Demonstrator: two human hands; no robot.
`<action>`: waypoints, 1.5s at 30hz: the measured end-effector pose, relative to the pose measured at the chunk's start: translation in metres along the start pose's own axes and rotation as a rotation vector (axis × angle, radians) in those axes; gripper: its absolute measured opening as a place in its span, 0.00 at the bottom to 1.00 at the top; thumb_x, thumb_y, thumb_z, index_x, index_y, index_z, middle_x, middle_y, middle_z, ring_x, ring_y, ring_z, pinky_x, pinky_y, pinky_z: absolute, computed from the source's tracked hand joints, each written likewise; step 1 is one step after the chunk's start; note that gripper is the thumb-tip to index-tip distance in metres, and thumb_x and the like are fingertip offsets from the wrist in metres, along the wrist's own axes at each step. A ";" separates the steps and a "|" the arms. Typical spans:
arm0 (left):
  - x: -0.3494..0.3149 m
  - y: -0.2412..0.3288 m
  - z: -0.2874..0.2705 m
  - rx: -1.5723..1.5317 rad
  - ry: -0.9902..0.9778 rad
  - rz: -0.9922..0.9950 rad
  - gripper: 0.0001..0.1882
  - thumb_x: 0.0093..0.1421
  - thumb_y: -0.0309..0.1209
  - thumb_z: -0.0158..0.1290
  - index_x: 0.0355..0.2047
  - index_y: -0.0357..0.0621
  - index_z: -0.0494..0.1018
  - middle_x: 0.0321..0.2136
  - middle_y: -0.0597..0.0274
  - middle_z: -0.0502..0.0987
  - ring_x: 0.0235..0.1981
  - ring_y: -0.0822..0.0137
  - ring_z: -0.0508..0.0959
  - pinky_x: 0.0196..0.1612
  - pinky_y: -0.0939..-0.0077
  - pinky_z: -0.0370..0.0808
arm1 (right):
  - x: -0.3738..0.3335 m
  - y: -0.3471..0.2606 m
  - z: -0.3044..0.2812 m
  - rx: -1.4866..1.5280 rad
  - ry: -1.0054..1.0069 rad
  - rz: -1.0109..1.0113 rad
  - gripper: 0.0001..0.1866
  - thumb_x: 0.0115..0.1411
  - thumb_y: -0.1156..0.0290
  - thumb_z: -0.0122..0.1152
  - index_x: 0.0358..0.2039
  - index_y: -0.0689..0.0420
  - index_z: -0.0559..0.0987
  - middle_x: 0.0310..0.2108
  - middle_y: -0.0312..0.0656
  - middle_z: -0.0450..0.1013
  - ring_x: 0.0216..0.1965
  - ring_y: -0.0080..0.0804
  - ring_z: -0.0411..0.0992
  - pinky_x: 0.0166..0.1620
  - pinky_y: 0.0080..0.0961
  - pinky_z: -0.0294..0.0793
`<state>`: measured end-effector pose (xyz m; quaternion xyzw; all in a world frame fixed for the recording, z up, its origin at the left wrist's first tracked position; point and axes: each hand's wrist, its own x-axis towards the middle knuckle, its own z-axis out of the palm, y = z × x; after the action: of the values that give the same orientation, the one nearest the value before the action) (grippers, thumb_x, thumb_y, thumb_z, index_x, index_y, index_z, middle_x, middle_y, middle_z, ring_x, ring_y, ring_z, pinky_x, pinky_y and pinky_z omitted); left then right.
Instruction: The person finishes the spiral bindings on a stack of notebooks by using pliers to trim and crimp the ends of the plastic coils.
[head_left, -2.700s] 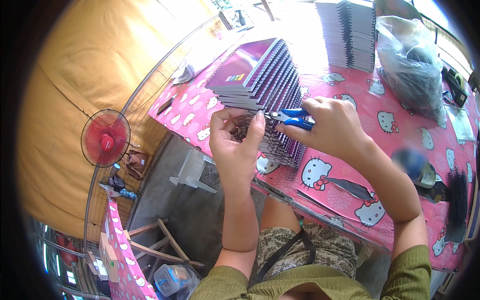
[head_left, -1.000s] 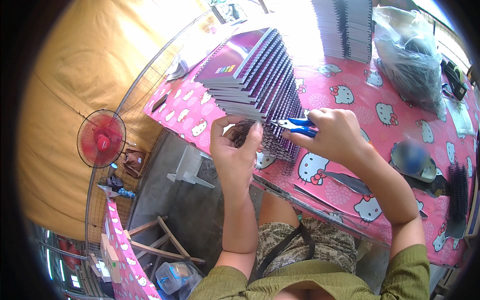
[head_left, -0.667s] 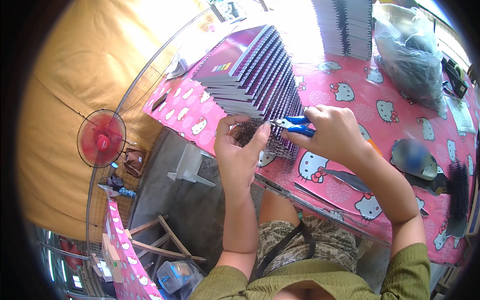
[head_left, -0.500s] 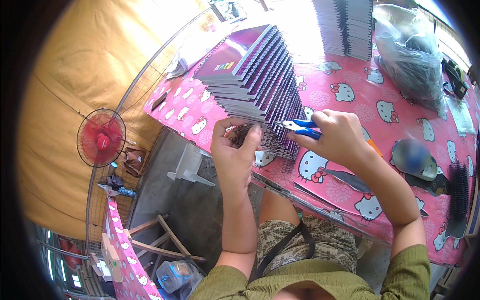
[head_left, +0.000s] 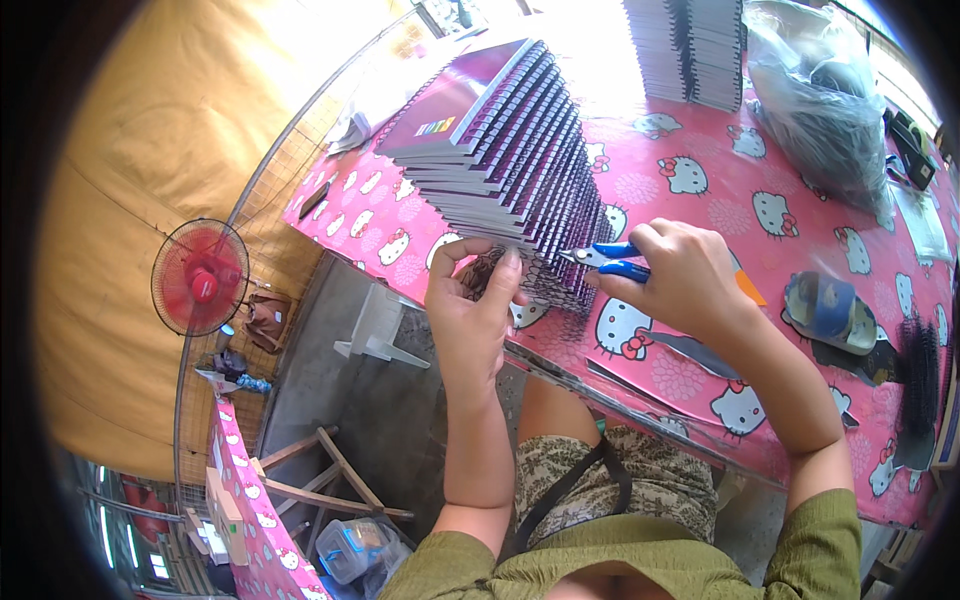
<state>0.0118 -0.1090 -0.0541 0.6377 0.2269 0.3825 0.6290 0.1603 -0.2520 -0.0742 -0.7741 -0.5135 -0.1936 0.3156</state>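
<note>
pliers (head_left: 592,257), one, in right hand (head_left: 688,272); one purple notebook stack (head_left: 530,170)

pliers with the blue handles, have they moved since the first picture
Yes. Judged against the white cat face printed on the tablecloth just below them, the pliers have shifted rightward and toward the person.

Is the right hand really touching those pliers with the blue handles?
Touching. The head view shows the right hand wrapped around the pliers at their blue handles.
</note>
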 end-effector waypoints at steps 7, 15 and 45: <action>0.000 -0.014 0.005 0.094 -0.012 0.108 0.19 0.53 0.25 0.63 0.40 0.38 0.66 0.25 0.59 0.77 0.18 0.75 0.74 0.16 0.86 0.63 | 0.004 0.001 0.015 0.027 0.070 -0.061 0.26 0.48 0.45 0.66 0.18 0.60 0.76 0.16 0.43 0.71 0.17 0.40 0.72 0.24 0.35 0.72; -0.002 -0.011 0.003 0.049 -0.013 0.009 0.20 0.52 0.24 0.64 0.40 0.39 0.65 0.26 0.59 0.77 0.19 0.74 0.75 0.16 0.86 0.65 | -0.007 0.011 0.010 -0.057 0.138 -0.115 0.27 0.48 0.44 0.65 0.22 0.61 0.77 0.22 0.45 0.73 0.22 0.39 0.75 0.25 0.33 0.73; -0.006 -0.030 0.006 0.076 -0.024 0.077 0.21 0.49 0.18 0.64 0.40 0.37 0.66 0.31 0.57 0.77 0.29 0.73 0.76 0.34 0.80 0.75 | -0.010 0.001 0.023 0.051 -0.069 0.005 0.25 0.46 0.48 0.68 0.20 0.59 0.75 0.19 0.42 0.72 0.21 0.39 0.73 0.27 0.32 0.73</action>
<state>0.0190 -0.1139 -0.0844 0.6738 0.2088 0.3901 0.5918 0.1570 -0.2429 -0.0971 -0.7733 -0.5270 -0.1528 0.3178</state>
